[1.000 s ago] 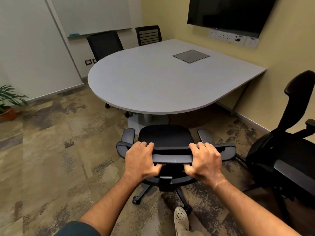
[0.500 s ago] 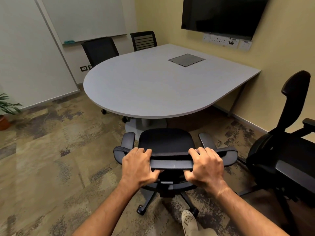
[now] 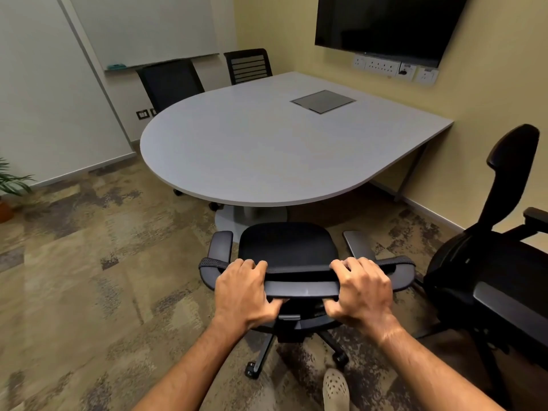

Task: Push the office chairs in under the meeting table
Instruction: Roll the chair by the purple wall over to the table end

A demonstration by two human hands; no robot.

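Left hand [image 3: 241, 292] and right hand [image 3: 363, 293] both clasp the chair [image 3: 286, 247] backrest. Push straight; armrests should clear the table [image 3: 267, 149] edge

A black office chair [image 3: 286, 247], a pale grey table [image 3: 252, 155] and a mottled brown-and-grey carpet [image 3: 89, 277] are seen.

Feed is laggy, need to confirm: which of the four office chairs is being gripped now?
The armrest chair facing the table's round end. Left hand and right hand grip its backrest top; the other three stand untouched.
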